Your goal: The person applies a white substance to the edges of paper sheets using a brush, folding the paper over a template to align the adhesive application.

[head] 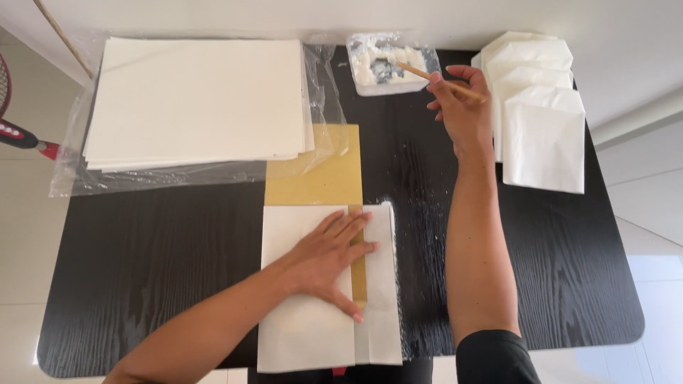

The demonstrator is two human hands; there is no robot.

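We see our left hand [329,259] lying flat, fingers spread apart, on a folded white paper [313,334] at the near middle of the bench [156,263]. The paper looks thin, light and bendy, so we think it would slide or crease easily; pressing it flat with a whole palm seems the best way to hold it. A yellow card [316,185] peeks out from under it. Our right hand [461,103] has its fingers pinched on a thin wooden stick [427,74], whose tip sits in a little tub of white paste [388,62]. The paste looks wet and sticky. The bench is black, with some white smears. A pile of white sheets [196,99] lies on clear plastic far left, and folded white bags [541,117] sit far right, and the floor is pale
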